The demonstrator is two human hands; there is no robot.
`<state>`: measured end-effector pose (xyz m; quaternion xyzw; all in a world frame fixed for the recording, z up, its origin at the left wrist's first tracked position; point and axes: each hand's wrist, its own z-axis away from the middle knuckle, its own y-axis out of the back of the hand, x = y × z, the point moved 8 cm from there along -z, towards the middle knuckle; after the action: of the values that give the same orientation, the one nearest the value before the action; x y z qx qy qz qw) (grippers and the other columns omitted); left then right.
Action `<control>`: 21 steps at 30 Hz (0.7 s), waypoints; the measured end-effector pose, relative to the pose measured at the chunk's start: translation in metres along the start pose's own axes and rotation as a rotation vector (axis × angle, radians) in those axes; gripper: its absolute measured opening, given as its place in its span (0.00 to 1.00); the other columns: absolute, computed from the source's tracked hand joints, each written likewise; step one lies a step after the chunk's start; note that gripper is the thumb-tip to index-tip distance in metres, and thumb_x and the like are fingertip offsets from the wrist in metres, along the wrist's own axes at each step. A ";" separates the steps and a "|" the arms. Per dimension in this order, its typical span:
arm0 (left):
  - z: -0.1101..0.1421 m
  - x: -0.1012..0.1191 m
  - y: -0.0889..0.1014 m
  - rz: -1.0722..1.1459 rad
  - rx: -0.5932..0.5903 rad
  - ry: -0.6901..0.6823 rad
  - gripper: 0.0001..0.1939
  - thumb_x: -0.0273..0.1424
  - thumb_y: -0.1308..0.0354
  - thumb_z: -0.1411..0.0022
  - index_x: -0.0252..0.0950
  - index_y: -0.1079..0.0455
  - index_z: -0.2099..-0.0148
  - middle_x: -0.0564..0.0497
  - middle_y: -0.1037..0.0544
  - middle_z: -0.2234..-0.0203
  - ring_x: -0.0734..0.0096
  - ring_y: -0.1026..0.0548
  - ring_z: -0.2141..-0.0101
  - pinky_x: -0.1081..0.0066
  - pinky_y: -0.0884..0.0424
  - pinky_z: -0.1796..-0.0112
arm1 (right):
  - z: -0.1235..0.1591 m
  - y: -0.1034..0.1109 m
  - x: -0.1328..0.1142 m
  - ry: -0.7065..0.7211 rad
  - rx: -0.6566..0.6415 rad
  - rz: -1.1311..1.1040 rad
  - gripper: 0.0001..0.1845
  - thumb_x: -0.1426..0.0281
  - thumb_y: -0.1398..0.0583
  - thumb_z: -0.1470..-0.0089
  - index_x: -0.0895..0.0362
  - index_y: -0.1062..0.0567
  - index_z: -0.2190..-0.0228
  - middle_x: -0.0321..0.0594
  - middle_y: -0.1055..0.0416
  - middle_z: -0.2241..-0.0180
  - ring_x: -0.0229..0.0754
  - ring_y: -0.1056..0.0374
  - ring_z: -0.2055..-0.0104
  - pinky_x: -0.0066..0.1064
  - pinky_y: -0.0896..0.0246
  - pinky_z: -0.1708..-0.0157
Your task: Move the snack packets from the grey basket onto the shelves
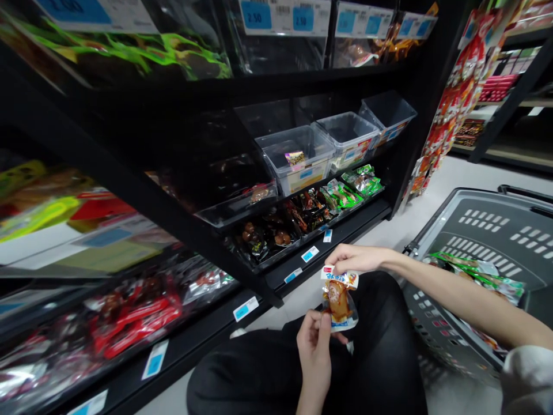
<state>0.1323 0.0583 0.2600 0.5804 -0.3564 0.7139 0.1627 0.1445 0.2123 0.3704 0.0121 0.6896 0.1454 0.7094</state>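
Observation:
A small vacuum-packed snack, with brown food showing through clear film and a white printed top, is held upright above my lap. My left hand pinches its lower left side between thumb and fingers. At the upper edge, my right hand grips the packet with bent fingers. Both hands are closed on this one packet. The food inside looks like a piece of braised meat, though its exact kind I cannot tell.
A grey shopping basket with green packets inside stands at my right. Ahead, a black shelf holds clear plastic bins, and its bottom row carries dark packets and green packets. Red packets lie at the lower left.

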 end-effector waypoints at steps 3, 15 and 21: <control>0.000 0.001 0.000 -0.005 0.001 -0.003 0.20 0.46 0.37 0.37 0.36 0.36 0.71 0.56 0.28 0.81 0.72 0.25 0.82 0.74 0.31 0.77 | 0.001 -0.001 0.006 -0.028 -0.027 -0.056 0.08 0.70 0.44 0.50 0.64 0.27 0.71 0.32 0.38 0.76 0.31 0.45 0.74 0.23 0.49 0.75; 0.006 0.008 0.008 0.023 0.066 0.016 0.17 0.44 0.36 0.38 0.34 0.30 0.65 0.54 0.24 0.75 0.70 0.23 0.79 0.73 0.28 0.76 | -0.004 0.001 0.022 -0.157 0.023 -0.150 0.10 0.75 0.45 0.52 0.63 0.26 0.67 0.34 0.30 0.74 0.31 0.38 0.77 0.23 0.43 0.77; 0.008 0.015 0.003 0.121 0.019 0.018 0.14 0.41 0.35 0.39 0.34 0.26 0.60 0.51 0.22 0.70 0.70 0.22 0.80 0.71 0.26 0.76 | 0.000 0.002 0.018 -0.184 -0.016 -0.168 0.13 0.77 0.46 0.48 0.64 0.25 0.61 0.35 0.28 0.72 0.31 0.35 0.74 0.21 0.42 0.76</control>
<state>0.1318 0.0476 0.2739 0.5529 -0.3824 0.7310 0.1170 0.1439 0.2185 0.3538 -0.0382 0.6189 0.0893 0.7794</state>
